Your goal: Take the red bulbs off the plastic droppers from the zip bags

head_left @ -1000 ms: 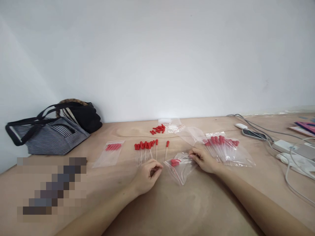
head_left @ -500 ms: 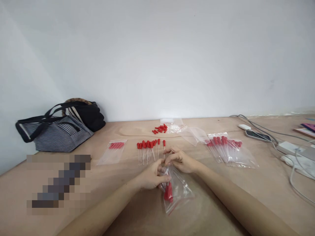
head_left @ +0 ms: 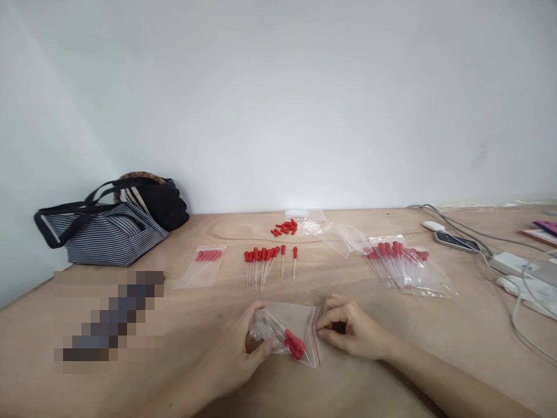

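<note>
A small clear zip bag [head_left: 291, 325] with red-capped droppers inside lies near the front of the wooden table [head_left: 391, 348]. My left hand [head_left: 243, 348] grips its left end, fingers curled round the plastic. My right hand [head_left: 352, 331] pinches the bag's right edge along the red zip strip. Beyond the bag a row of loose red-capped glass droppers [head_left: 267, 264] lies flat. A filled dropper bag [head_left: 202, 264] rests to the left, and a larger bag of droppers [head_left: 404, 264] to the right.
Loose red caps [head_left: 285, 227] and empty clear bags [head_left: 343, 238] lie near the wall. A striped tote bag [head_left: 108, 229] stands at the back left. A phone [head_left: 456, 241], cables and a white power strip [head_left: 517, 264] fill the right side.
The bag has been pulled nearer to me and laid sideways. My right hand moved from the bag's top to its right zip edge, while my left hand stayed on the left end.
</note>
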`<action>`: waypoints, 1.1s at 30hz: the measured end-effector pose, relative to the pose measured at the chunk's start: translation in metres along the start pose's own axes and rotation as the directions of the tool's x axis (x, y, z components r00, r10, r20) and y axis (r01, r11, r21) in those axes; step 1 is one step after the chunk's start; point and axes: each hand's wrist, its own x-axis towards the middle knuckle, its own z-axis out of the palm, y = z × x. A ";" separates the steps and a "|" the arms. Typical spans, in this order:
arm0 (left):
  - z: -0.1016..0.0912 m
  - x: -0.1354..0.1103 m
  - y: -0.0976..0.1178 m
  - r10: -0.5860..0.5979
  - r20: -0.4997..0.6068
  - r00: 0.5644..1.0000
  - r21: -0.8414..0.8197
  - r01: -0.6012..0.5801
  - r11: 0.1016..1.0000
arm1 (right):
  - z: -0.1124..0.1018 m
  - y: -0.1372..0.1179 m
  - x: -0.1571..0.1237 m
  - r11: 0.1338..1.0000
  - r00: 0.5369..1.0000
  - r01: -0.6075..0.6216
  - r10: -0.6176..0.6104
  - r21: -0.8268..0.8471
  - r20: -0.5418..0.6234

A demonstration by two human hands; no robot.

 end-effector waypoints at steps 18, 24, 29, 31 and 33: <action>0.016 0.016 0.019 0.406 0.075 0.911 0.143 -0.412 0.900 | 0.009 -0.013 0.012 0.992 1.000 -0.006 0.002 0.125 0.029; 0.015 0.015 0.020 0.388 0.049 0.920 0.111 -0.391 0.914 | 0.006 -0.009 0.011 0.974 0.996 -0.031 0.012 0.227 0.084; 0.012 0.017 0.018 0.406 0.080 0.911 0.115 -0.413 0.904 | 0.004 -0.013 0.014 0.987 0.994 0.012 -0.029 0.159 0.107; 0.010 0.018 0.019 0.408 0.116 0.906 0.129 -0.421 0.898 | 0.004 -0.014 0.015 0.986 0.991 0.031 -0.051 0.165 0.123; 0.008 0.019 0.020 0.414 0.151 0.898 0.158 -0.435 0.886 | 0.004 -0.014 0.015 0.979 0.988 0.027 -0.056 0.201 0.142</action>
